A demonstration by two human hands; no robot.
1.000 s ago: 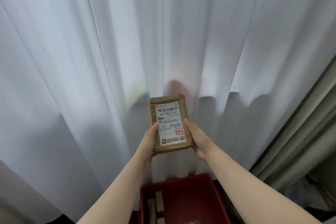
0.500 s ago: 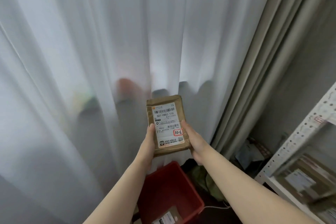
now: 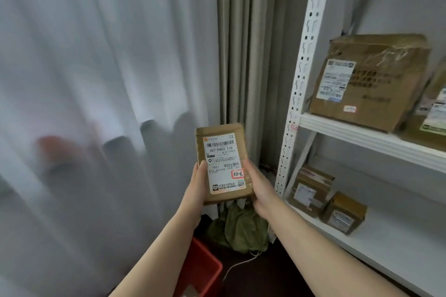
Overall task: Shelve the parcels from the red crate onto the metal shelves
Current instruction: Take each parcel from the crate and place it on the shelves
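Small flat brown cardboard parcel (image 3: 223, 164) with a white shipping label, red-boxed tag reads 33-6. It's held upright in mid-air, label toward the person, just left of the white metal shelves (image 3: 362, 138), above the red plastic crate (image 3: 205, 270). Left hand (image 3: 196, 184) and right hand (image 3: 259, 187) each grip a long edge, fingers (image 3: 201, 168) clamped on it. Looks light, stiff and thin; the taped skin may be slick. Take it by the long edges. Big brown carton (image 3: 369, 82) sits on the upper shelf.
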